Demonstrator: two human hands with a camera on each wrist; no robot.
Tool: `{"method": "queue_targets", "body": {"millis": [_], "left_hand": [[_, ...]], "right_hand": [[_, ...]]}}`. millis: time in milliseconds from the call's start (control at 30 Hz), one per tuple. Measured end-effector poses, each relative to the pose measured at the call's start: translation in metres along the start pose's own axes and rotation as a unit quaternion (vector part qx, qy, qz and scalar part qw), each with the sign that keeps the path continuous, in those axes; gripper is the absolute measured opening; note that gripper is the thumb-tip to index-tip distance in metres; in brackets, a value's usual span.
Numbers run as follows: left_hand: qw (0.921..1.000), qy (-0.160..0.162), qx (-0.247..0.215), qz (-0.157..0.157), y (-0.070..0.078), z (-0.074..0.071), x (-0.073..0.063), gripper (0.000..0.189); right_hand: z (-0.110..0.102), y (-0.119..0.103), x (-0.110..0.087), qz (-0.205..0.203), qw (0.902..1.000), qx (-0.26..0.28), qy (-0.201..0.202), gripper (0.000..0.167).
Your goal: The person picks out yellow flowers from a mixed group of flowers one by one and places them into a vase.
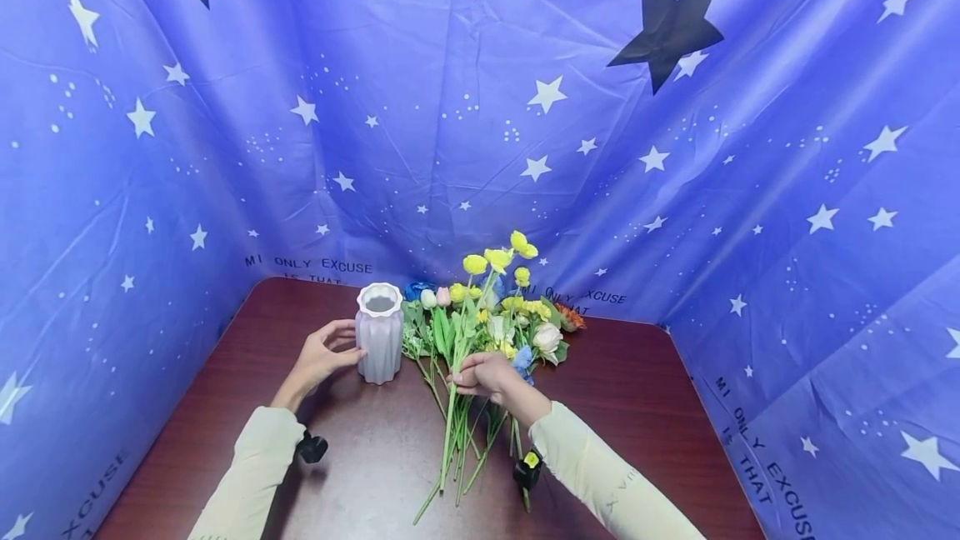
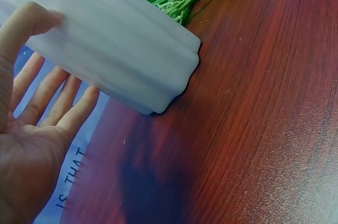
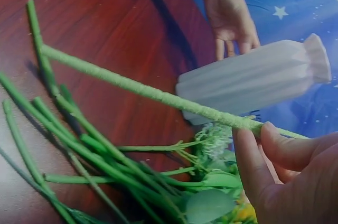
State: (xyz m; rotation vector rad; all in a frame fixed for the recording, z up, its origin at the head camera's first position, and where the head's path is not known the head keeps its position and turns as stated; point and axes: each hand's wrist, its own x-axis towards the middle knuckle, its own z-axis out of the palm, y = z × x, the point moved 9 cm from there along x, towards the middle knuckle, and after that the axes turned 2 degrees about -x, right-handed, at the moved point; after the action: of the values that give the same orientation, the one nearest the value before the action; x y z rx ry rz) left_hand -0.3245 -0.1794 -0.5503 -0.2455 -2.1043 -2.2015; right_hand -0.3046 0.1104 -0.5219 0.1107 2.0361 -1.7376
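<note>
A pale lilac fluted vase (image 1: pixel 379 347) with a scalloped white rim stands upright on the table. My left hand (image 1: pixel 322 357) holds its left side, thumb on the near face and the other fingers against the far side, as the left wrist view shows (image 2: pixel 42 97). Between thumb and forefinger, my right hand (image 1: pixel 486 377) pinches a slender green stem that leads up to yellow flowers (image 1: pixel 498 260). In the right wrist view this stem (image 3: pixel 132 85) slants in front of the vase (image 3: pixel 248 78), above other loose green stems (image 3: pixel 105 155).
A heap of mixed flowers lies right of the vase, with white roses (image 1: pixel 547 340), tulips (image 1: pixel 442 297), blue blooms and an orange flower (image 1: pixel 572 317). Their stems point toward the near edge of the dark red wooden table (image 1: pixel 637 440). Blue star-printed cloth (image 1: pixel 450 107) encloses three sides.
</note>
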Motion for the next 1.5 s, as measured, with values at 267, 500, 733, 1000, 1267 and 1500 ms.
{"method": "queue_targets", "body": {"millis": [267, 500, 733, 1000, 1267, 1500], "left_hand": [[0.9999, 0.008, 0.009, 0.0, -0.004, 0.003, -0.001, 0.057], [0.9998, 0.014, 0.011, -0.002, -0.004, 0.006, -0.003, 0.056], [0.9998, 0.019, 0.006, -0.003, -0.004, 0.007, -0.004, 0.055], [0.9992, 0.03, 0.022, -0.016, -0.004, 0.008, -0.003, 0.054], [0.9987, 0.036, 0.029, -0.02, -0.004, 0.006, -0.004, 0.054], [0.9993, 0.031, 0.022, -0.007, 0.0, 0.005, -0.003, 0.055]], "right_hand": [[-0.009, -0.021, -0.002, -0.023, 0.9996, -0.012, 0.006, 0.013], [-0.014, -0.042, -0.004, -0.043, 0.9987, 0.007, 0.025, 0.013], [-0.026, -0.073, -0.007, -0.069, 0.9953, 0.006, 0.068, 0.021], [-0.037, -0.126, -0.018, -0.143, 0.9849, -0.026, 0.094, 0.019], [-0.042, -0.179, -0.039, -0.228, 0.963, -0.032, 0.14, 0.018], [-0.04, -0.207, -0.049, -0.293, 0.9445, 0.0, 0.148, 0.017]]}}
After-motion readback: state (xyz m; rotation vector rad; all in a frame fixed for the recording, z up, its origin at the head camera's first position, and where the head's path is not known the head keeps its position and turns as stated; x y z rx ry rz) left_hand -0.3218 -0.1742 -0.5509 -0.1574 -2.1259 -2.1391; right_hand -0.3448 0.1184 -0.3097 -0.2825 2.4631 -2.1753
